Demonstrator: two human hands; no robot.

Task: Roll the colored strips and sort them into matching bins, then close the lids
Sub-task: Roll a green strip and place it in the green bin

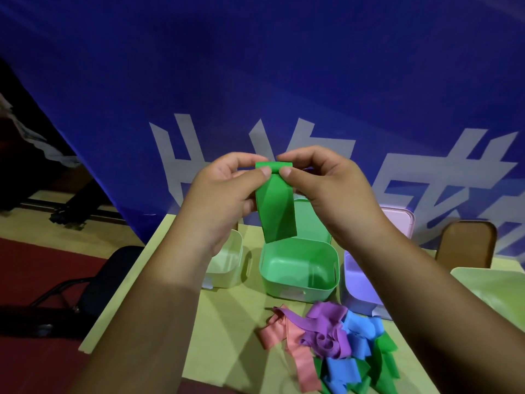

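Note:
Both hands are raised above the table and pinch the top end of a green strip (277, 209), which is curled over into a small roll between the thumbs and forefingers. My left hand (224, 191) grips its left side, my right hand (326, 189) its right side. The rest of the strip hangs down over the open green bin (298, 268). An open cream bin (227, 263) stands to its left, partly hidden by my left arm. A purple bin (355, 280) stands to its right. A pile of pink, purple, blue and green strips (329, 345) lies in front.
A pink lid (397, 220) stands upright behind the purple bin. A green lid (488, 288) lies at the far right. A brown chair back (466, 243) and a blue banner (255, 81) are behind the yellow-green table (227, 336). A black chair (110, 280) stands left.

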